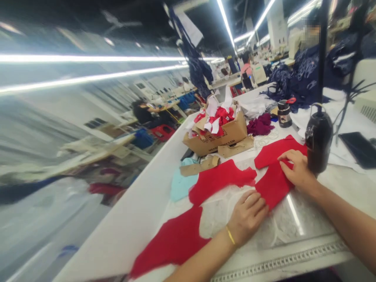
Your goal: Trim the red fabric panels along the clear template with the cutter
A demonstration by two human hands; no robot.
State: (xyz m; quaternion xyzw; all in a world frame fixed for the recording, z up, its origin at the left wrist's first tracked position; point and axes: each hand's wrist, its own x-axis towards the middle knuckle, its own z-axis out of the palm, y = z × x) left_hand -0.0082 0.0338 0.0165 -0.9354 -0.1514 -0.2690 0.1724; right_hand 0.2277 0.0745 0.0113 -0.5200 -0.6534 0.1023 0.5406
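Note:
A red cut piece of fabric (272, 184) lies on the white worktable (138, 219). My left hand (246, 217), with a yellow band at the wrist, rests fingers-down on its near edge. My right hand (296, 170) presses on the far part of the same piece, fingers curled onto the cloth. Two more red fabric pieces lie to the left: one (219, 178) in the middle, one (173, 241) near the table's front edge. Pale lace-like cloth (220, 213) lies under them.
A cardboard box (217, 135) of red and white scraps stands behind, with cardboard templates (199, 166) and light blue cloth (180, 184) beside it. A black device (319, 139) stands right of my right hand. Dark blue garments (299, 78) and other workers sit further back.

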